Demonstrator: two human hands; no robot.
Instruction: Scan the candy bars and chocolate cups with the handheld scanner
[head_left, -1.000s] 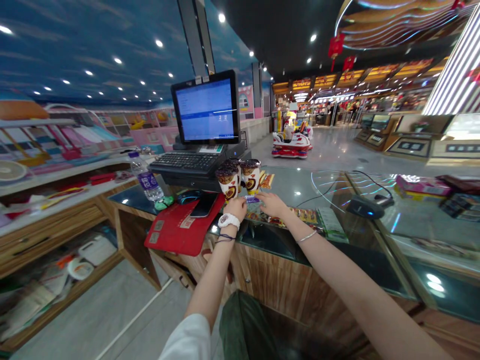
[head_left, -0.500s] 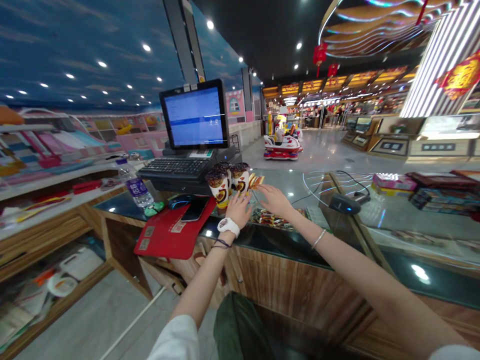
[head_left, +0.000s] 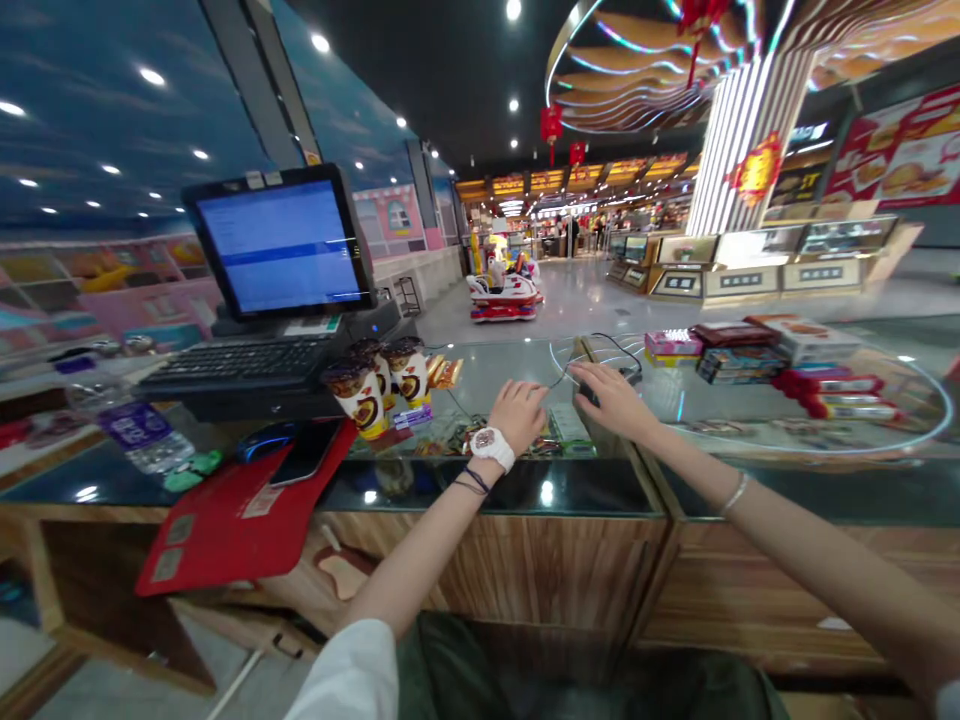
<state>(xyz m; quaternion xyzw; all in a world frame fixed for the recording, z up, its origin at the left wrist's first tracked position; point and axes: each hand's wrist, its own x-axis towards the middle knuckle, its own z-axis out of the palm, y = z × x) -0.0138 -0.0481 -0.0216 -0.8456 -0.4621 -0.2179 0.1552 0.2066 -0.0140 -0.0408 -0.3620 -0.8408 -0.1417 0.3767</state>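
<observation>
My left hand [head_left: 517, 415], with a white watch [head_left: 491, 447] on its wrist, is over the glass counter with its fingers stretched out and nothing visible in them. Near its fingertips runs a thin black cable [head_left: 559, 377]. My right hand [head_left: 613, 400] reaches over a black corded device [head_left: 632, 377], its fingers extended and partly covering it; whether they touch it I cannot tell. To the left stand several patterned paper cups [head_left: 365, 405], with gold-wrapped packets [head_left: 445, 373] and a small purple packet [head_left: 412, 416] beside them.
A monitor [head_left: 281, 245] and keyboard [head_left: 232, 362] stand at the left. Before them lie a phone [head_left: 306, 452], a mouse [head_left: 266, 440] and a red mat [head_left: 232, 530]. A water bottle [head_left: 142, 430] is farther left. Boxes [head_left: 806, 340] and red tubes [head_left: 840, 393] lie at the right.
Both hands have moved right, away from the cups and gold packets, toward the black device. The camera view has turned right, and a small purple packet now shows beside the cups.
</observation>
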